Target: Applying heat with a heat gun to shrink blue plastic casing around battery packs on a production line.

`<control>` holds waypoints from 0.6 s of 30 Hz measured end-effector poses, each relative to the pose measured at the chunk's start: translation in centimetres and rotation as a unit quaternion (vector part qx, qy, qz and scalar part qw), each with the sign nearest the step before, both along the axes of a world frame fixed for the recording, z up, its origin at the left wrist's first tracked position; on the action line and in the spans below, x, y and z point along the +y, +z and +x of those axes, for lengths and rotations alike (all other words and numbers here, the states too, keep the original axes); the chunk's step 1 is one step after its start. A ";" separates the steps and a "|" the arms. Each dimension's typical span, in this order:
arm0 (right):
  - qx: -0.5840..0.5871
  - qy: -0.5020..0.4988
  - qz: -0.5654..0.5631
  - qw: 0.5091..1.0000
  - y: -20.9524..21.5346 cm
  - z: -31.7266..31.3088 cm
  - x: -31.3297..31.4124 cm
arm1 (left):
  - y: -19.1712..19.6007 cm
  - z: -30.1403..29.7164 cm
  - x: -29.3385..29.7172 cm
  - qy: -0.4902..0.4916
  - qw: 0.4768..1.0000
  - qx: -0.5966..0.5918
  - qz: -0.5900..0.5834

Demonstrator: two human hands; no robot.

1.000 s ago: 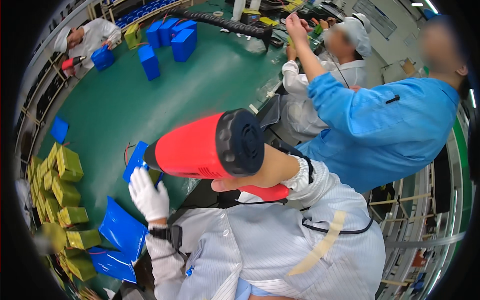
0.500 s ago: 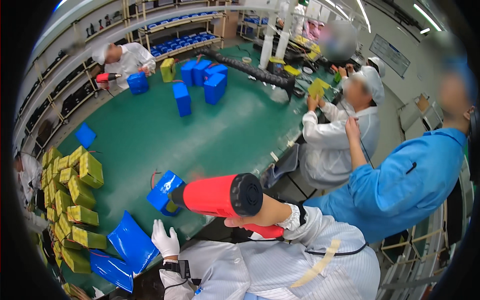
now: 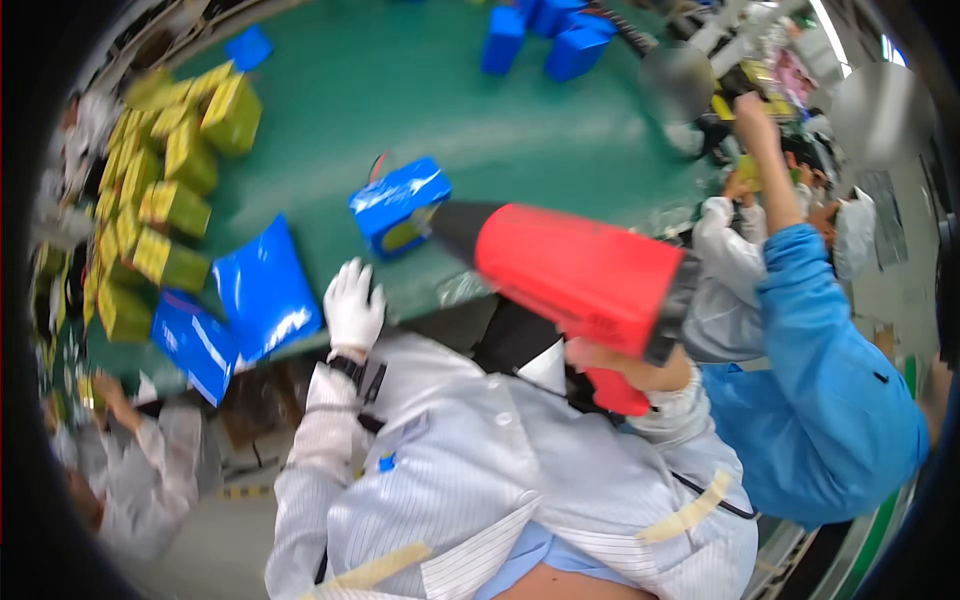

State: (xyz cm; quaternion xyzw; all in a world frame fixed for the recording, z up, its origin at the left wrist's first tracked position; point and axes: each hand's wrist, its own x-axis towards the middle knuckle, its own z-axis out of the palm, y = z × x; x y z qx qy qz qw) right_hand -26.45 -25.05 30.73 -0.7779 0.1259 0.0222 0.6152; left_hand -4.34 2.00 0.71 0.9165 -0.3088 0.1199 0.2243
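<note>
My right hand [image 3: 628, 364], bare, is wrapped round the handle of a red heat gun [image 3: 575, 262] with a black nozzle. The nozzle points left at the end of a blue-wrapped block [image 3: 402, 190], where yellow-green shows through the wrap's opening; a thin red wire sticks up behind it. In its white glove, my left hand [image 3: 354, 308] rests at the table's near edge with fingers spread, holding nothing. It is just below and left of the block. Beside it lie a flat blue sleeve [image 3: 264, 288] and another blue sleeve [image 3: 194, 343].
Yellow-green blocks [image 3: 172, 208] stand piled on the left of the green table [image 3: 330, 90]. Several blue-wrapped blocks [image 3: 578, 52] stand at the far side, and a small blue piece [image 3: 249, 47] lies far left. A person in blue [image 3: 830, 390] is close on my right, arm stretched forward.
The view has tilted down, so the table sits higher in the picture. The person in blue has reached an arm forward. My right hand still holds the heat gun at the block.
</note>
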 end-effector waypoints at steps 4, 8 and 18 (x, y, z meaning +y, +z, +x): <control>0.044 -0.013 0.087 0.995 -0.2 -1.1 -0.5 | -2.1 -0.5 0.8 0.017 0.999 -0.031 -0.002; -0.067 -0.029 -0.003 0.997 -0.4 -1.6 0.5 | -0.9 0.0 -0.1 -0.010 0.999 -0.034 0.005; -0.226 0.149 -0.226 0.936 -3.0 0.4 -0.7 | -1.1 -0.7 0.6 0.008 0.999 -0.043 0.007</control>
